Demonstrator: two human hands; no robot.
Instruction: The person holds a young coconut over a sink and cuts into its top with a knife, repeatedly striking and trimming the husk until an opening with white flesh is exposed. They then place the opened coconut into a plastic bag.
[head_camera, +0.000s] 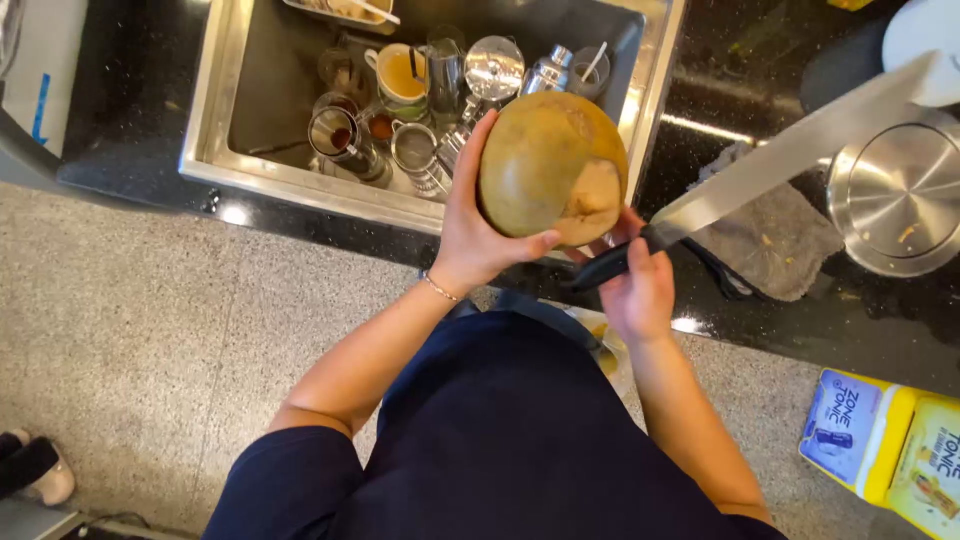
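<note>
Sink upper centre packed w/ cups & metal jugs; its left half bare (room there). Grey cloth & steel pot crowd surface at right.

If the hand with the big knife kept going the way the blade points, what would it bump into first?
The right hand holds a knife whose blade points up and to the right. It would probably meet the steel pot first, though height is hard to judge; the blade may pass above it.

Your left palm hides behind the coconut; the knife tip blurs near the frame's corner, and the lid is cut off.
</note>
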